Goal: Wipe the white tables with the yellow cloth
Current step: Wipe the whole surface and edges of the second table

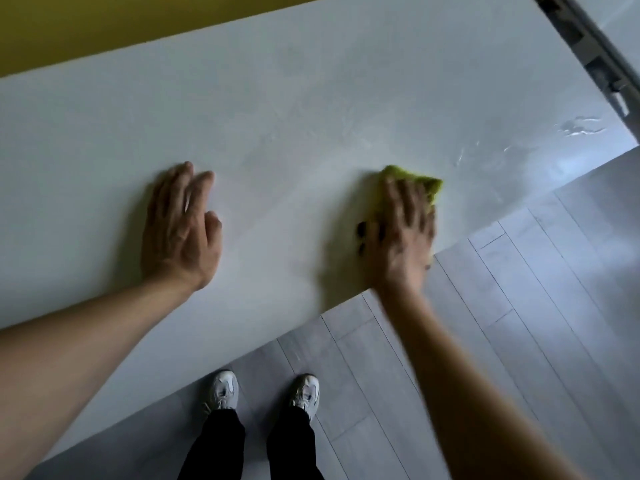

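Though blurred, right hand (401,237) fingers (406,199) straight atop yellow cloth (429,183); left hand (180,233) fingers flat on white table (311,98).

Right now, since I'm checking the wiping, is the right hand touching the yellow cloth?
Touching: the head view shows the right hand pressed flat on the yellow cloth.

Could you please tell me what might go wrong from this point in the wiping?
The yellow cloth under the right hand lies close to the near edge of the white table, so it might slip off onto the grey plank floor. The wet streaks near the table's right end could be missed. The left hand, flat on the tabletop, may leave prints.
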